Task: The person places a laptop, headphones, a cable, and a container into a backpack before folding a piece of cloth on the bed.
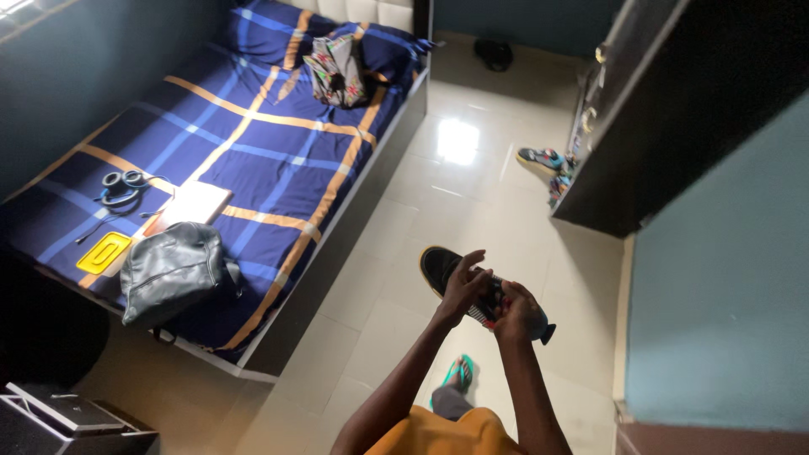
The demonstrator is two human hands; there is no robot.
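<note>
One bed (253, 143) under a blue checked sheet, bearing one grey bag (173, 270), one patterned backpack (335, 67), one laptop (192, 204), one headset (122, 187). Mid-air over the tiled floor (438, 194), one black sneaker (472, 291): left hand (462, 291) and right hand (516, 313) fingers clamped on it, seemingly at the laces, unfinished. One green flip-flop (459, 372) below.

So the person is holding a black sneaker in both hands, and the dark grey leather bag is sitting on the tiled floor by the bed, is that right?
Not quite. The head view shows both hands, left and right, on the black sneaker, but the dark grey leather bag lies on the blue checked bed, not on the tiled floor.
</note>
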